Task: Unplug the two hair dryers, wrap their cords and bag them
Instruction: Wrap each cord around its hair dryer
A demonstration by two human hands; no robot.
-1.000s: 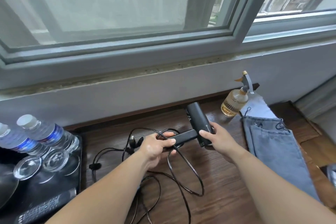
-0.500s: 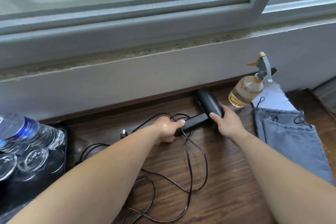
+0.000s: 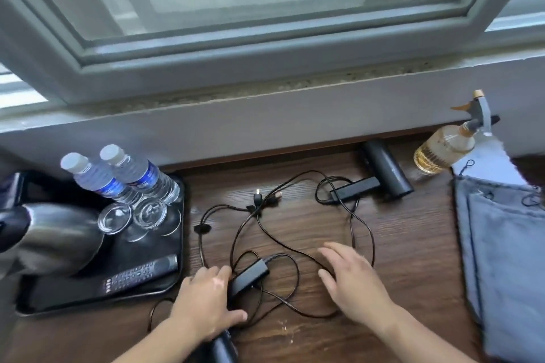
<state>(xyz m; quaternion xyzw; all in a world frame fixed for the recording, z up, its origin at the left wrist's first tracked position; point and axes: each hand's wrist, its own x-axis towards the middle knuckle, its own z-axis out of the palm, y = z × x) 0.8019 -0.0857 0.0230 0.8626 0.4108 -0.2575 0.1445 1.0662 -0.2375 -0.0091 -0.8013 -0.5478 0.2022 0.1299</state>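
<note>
The left hand, at 6 o'clock on the wooden table, curls its fingers and thumb round the near hair dryer, whose handle points toward 1 o'clock. The right hand is beside it at 3 o'clock, fingers straight and spread over the cords, holding nothing. There are two dryers: the far hair dryer lies at 1 o'clock from the right hand, against the wall. Two black cords tangle between them, and two plugs lie loose on the wood at 11 o'clock. Further out at 3 o'clock, blue-grey cloth bags overlap; I cannot tell their count. One spray bottle at 2 o'clock holds amber liquid. At 9 o'clock one black tray carries two water bottles, two clear glasses, one kettle and one remote
</note>
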